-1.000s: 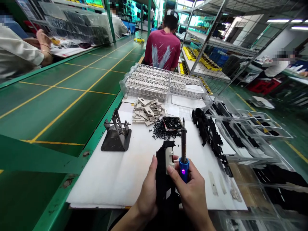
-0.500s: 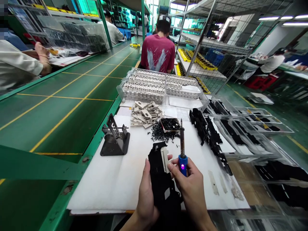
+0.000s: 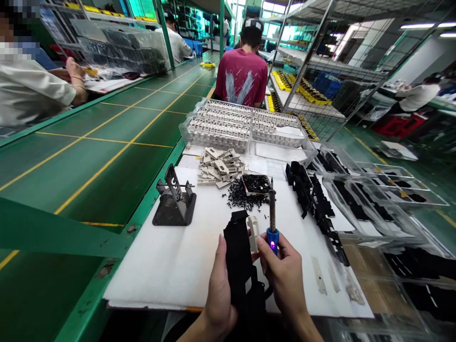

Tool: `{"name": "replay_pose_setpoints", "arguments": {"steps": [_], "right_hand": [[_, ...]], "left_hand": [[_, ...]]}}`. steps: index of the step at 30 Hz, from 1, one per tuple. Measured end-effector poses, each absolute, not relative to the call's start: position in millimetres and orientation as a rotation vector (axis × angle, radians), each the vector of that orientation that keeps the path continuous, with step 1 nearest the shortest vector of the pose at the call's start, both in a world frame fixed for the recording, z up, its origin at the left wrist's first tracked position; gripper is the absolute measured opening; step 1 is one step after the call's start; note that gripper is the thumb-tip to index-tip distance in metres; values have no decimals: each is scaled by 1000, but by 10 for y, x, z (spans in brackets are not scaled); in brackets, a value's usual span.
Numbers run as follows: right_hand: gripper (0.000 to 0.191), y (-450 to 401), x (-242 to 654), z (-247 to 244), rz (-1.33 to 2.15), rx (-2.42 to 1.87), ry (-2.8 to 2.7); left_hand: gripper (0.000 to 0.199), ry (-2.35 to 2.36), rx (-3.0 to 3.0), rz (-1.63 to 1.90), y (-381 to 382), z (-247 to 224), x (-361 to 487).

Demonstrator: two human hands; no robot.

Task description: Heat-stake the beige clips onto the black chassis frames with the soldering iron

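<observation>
Just above the white work board (image 3: pixel 153 266), the left hand (image 3: pixel 221 287) closes around a black moulded plastic frame (image 3: pixel 239 259), holding it upright. A white plastic piece (image 3: pixel 252 232) sits on the frame's right edge. The right hand (image 3: pixel 283 270) grips a soldering iron (image 3: pixel 272 240) by its blue handle, with a purple light glowing and the metal tip pointing up, just beside the white piece but apart from it.

Ahead of the hands, a heap of black plastic scraps (image 3: pixel 245 197) spreads around a small tray (image 3: pixel 255 184). Off-white plastic parts (image 3: pixel 221 166) lie piled behind it, with more in rows in a clear plastic tray (image 3: pixel 221 128) beyond. To the forward left stands a black metal iron stand (image 3: pixel 174 202). To the right runs a line of black frames (image 3: pixel 313 204), with clear trays of black parts (image 3: pixel 370 204) further out. Beyond the trays, a person in a red T-shirt (image 3: pixel 242 78) sits facing away, and a green conveyor belt (image 3: pixel 107 166) runs along the left.
</observation>
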State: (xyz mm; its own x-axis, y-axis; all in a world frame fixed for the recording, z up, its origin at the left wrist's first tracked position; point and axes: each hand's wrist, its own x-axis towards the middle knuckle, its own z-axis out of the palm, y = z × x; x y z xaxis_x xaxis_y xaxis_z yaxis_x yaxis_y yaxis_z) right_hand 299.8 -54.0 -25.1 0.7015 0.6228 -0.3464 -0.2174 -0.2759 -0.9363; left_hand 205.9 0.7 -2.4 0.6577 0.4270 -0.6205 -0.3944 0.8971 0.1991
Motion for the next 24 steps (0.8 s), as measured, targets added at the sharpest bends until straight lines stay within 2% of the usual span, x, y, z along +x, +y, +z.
{"name": "replay_pose_setpoints", "arguments": {"steps": [24], "right_hand": [[42, -597, 3018, -263, 942, -1495, -272]], "left_hand": [[71, 631, 41, 508, 11, -4, 2041]]}}
